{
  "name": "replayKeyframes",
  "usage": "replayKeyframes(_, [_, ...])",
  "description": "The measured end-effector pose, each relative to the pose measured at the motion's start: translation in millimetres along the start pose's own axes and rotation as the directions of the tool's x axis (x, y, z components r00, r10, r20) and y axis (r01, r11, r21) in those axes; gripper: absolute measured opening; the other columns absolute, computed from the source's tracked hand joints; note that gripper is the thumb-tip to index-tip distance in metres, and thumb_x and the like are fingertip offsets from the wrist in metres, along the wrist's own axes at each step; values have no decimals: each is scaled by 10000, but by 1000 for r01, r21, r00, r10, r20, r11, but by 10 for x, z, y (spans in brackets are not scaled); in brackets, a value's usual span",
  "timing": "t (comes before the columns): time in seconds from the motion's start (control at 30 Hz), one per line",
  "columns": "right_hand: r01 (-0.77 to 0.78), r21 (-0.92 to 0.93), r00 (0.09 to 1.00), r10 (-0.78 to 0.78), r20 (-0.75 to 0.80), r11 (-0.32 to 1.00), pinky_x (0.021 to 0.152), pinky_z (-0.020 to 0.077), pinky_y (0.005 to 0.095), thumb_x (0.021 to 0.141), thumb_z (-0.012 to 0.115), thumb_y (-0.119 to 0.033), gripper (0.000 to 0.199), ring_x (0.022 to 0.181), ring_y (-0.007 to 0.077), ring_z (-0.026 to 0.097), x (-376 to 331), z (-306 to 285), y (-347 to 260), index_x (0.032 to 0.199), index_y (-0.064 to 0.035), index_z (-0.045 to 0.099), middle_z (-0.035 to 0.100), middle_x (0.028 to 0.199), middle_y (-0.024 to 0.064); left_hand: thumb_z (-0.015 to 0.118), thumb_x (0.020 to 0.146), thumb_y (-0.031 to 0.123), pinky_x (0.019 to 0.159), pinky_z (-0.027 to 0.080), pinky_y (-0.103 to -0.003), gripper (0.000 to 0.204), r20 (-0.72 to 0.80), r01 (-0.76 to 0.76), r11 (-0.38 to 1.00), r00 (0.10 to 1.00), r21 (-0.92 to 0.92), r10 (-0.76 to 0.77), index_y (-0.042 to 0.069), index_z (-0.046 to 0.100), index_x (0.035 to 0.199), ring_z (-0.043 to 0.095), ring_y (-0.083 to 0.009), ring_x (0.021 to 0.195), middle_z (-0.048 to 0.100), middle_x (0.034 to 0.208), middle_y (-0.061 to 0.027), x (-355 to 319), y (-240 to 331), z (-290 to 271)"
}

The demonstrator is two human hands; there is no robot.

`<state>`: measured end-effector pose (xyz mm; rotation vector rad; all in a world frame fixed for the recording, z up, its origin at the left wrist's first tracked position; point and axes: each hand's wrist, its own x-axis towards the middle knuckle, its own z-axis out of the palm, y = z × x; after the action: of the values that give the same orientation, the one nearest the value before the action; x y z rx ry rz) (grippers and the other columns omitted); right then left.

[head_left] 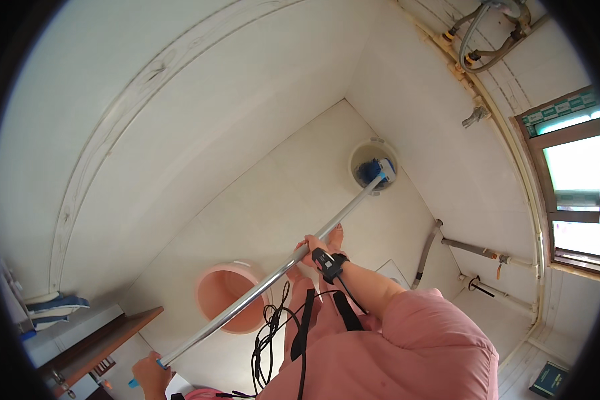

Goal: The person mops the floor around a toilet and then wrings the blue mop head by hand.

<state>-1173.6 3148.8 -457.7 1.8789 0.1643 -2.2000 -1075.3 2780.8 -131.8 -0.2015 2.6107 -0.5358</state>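
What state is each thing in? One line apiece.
Left hand: closed around the pole near its lower-left end.
Right hand: closed around the pole farther up.
Long-handled cleaning tool: slanted, its head in the pale bucket.
Pale bucket: upright, open; water level unclear.
Pink tub: upright, open-topped, pole crossing above.
Wrist device: strapped on the right wrist.
Black cables: loosely looped.
Window: bright; open or shut unclear.

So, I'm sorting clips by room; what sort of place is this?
Probably a bathroom or laundry room, I can't tell which: a metal tap and pale pipes run along the wall, and a grey hose sits low, near the floor.
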Motion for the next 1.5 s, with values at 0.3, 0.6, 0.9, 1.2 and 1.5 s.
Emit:
replayKeyframes(0.3, [-45,-9,990,46,131,999,485,414,426,755,417,-25,90,577,240,467,592,347,-1358,770,46,364,422,697,140,602,693,257,563,464,-401,333,212,-239,945,958,222,192,61,555,957,584,-308,662,593,701,-162,200,1723,-1727])
replayKeyframes(0.6, [-43,-14,976,45,214,999,476,430,393,766,450,-20,134,569,235,464,841,601,-2167,811,64,356,430,707,141,576,698,296,528,459,-403,326,185,-268,867,961,420,207,98,562,956,569,-299,599,583,647,-121,475,2549,-2153])
replayKeyframes(0.9, [-78,-25,964,82,252,997,508,458,433,774,460,-46,205,609,287,517,1118,715,-2168,877,96,355,462,731,161,548,745,339,565,456,-431,345,406,-234,939,907,253,116,56,534,942,570,-340,632,579,655,-170,1140,2857,-1983])
replayKeyframes(1.2, [-3,-486,907,207,366,874,649,486,330,787,535,-195,204,703,192,559,1182,375,-2035,867,-13,493,545,822,72,575,752,327,787,407,-381,477,20,-730,600,629,-326,777,-28,485,1058,503,-330,918,535,983,-191,2785,5451,-1402])
replayKeyframes(1.5, [105,-233,731,83,677,967,554,482,281,809,560,-255,254,643,154,563,1685,203,-1654,910,-22,558,582,783,59,519,700,500,924,335,-392,741,511,-447,776,585,-445,630,-98,416,1126,415,-386,1087,438,1131,-294,3446,7898,235])
